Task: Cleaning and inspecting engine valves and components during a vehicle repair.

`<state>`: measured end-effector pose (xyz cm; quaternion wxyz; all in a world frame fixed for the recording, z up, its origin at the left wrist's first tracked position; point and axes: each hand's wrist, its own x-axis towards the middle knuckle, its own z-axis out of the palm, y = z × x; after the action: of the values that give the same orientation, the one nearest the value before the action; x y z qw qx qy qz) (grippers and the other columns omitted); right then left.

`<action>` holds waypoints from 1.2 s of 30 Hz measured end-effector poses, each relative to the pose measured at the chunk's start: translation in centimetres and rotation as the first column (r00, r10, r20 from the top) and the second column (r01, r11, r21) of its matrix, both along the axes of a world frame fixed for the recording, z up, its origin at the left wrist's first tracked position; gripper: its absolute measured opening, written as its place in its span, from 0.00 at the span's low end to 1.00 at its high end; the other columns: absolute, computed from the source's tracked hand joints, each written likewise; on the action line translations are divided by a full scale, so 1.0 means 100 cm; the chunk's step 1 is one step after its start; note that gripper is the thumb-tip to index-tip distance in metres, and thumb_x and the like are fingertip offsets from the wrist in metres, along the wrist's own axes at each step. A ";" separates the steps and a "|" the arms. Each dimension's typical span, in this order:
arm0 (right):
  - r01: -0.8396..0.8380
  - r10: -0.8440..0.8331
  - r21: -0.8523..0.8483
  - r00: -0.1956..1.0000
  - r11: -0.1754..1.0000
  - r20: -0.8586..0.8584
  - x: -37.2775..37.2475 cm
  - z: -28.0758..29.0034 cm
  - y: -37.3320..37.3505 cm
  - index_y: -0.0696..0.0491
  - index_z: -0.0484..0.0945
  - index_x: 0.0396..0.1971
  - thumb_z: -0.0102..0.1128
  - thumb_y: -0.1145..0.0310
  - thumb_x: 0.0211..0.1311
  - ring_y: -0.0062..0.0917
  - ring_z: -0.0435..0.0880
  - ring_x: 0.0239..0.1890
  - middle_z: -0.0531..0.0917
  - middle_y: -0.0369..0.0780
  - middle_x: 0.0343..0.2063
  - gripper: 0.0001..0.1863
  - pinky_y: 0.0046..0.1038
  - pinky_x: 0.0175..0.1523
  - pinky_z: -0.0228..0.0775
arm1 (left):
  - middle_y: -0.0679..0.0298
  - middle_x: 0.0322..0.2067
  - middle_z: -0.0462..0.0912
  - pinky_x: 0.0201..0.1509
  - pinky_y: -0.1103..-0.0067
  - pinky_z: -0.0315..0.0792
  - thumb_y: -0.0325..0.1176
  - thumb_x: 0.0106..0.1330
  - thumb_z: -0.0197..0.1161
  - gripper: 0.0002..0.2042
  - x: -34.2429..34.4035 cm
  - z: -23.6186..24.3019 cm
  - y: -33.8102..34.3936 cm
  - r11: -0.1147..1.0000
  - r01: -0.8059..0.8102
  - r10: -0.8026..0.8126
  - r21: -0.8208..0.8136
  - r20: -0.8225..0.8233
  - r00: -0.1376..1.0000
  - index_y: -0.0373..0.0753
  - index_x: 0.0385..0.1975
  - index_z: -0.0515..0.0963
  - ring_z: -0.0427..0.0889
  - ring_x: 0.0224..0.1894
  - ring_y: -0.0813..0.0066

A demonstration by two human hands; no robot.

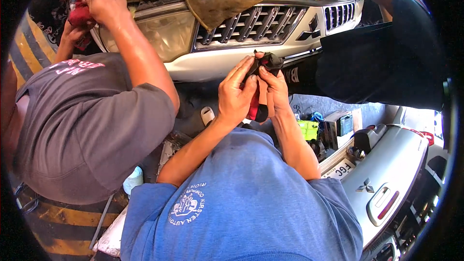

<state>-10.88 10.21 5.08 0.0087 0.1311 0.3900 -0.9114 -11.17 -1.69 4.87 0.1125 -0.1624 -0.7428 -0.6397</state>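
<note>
In front of my chest, both my hands are closed on a crumpled black and red cloth [270,62]. My left hand [235,95] pinches its left side, fingers pointing up toward the car. From the other side my right hand [277,87] grips it, the thumb pressed against the dark bunched part. A red and black end of the cloth hangs between my wrists. Whether anything is wrapped inside, I cannot tell. Just beyond my hands is the white bumper [208,66] of a car, below its chrome-barred grille [256,25].
A brown cloth [212,5] with bolts and small parts drapes over the car's front. At left a co-worker in a grey shirt [92,125] handles a red cloth [79,13]. Another person's dark-sleeved arm [411,24] reaches in at right. A silver tailgate [386,174] stands behind at right.
</note>
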 end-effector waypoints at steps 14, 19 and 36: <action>-0.127 0.116 -0.364 0.992 0.923 -0.050 0.000 -0.003 0.020 0.55 0.69 0.56 0.50 0.68 0.65 0.26 0.78 0.47 0.80 0.40 0.45 0.20 0.27 0.56 0.68 | 0.58 0.38 0.81 0.37 0.85 0.76 0.22 0.61 0.61 0.17 0.001 -0.004 -0.001 0.942 0.036 -0.158 0.334 0.347 0.924 0.27 0.50 0.73 0.78 0.36 0.82; -0.093 0.100 -0.379 0.995 0.921 -0.001 0.000 0.012 0.023 0.59 0.69 0.55 0.47 0.63 0.67 0.29 0.78 0.49 0.78 0.42 0.48 0.21 0.30 0.59 0.66 | 0.60 0.35 0.80 0.32 0.85 0.76 0.23 0.60 0.60 0.13 -0.009 -0.007 -0.006 0.899 0.074 -0.258 0.432 0.386 0.886 0.30 0.45 0.74 0.78 0.34 0.83; -0.268 0.333 0.578 0.943 0.771 -0.005 0.011 0.016 0.003 0.54 0.73 0.46 0.56 0.68 0.64 0.14 0.74 0.36 0.78 0.33 0.36 0.12 0.20 0.40 0.70 | 0.44 0.38 0.79 0.43 0.61 0.74 0.21 0.53 0.58 0.25 -0.007 0.018 -0.013 0.958 0.079 -0.042 -0.276 0.138 0.990 0.37 0.54 0.68 0.79 0.41 0.44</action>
<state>-9.81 10.48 6.65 0.0939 0.0144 0.6598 -0.7454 -11.90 -3.01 6.72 0.0201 -0.1571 -0.8264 -0.5404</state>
